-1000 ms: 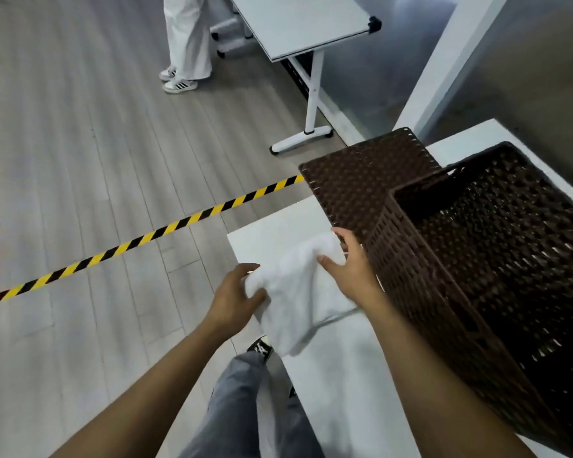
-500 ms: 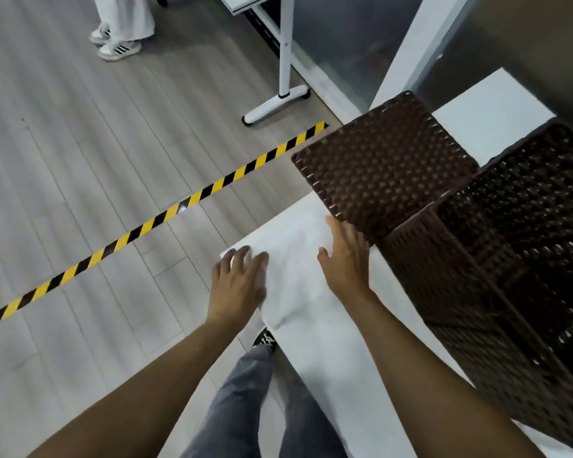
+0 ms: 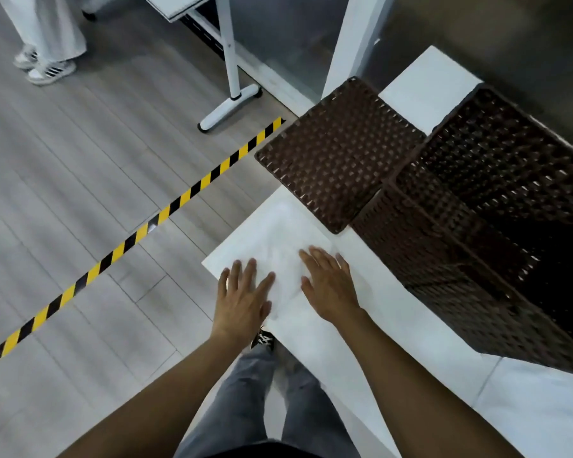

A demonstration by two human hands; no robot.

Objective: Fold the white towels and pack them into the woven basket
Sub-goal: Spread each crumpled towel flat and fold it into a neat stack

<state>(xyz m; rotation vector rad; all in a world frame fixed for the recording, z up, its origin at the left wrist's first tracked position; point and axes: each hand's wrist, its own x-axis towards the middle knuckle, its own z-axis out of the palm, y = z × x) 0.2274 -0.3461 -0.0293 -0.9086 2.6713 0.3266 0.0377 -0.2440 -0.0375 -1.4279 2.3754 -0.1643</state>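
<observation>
Both hands lie flat, palms down and fingers spread, gripping nothing. The left hand presses the near-left part of a white towel, while the right hand rests on its near-right part. The towel is soft, faintly creased cloth, spread as a rough rectangle at the corner of a smooth white table; its white nearly merges with the tabletop. Just beyond the towel lies a flat, dark brown woven lid, square with rounded corners, overhanging the table's far edge. To the right stands the woven basket, a deep rectangular box of the same brown open weave, its interior dark and its contents not discernible. Below the table edge are grey trouser legs and a dark shoe. Across the grey plank floor runs yellow-and-black hazard tape. Farther off stand a white table leg and another person's white trousers and sneakers.
</observation>
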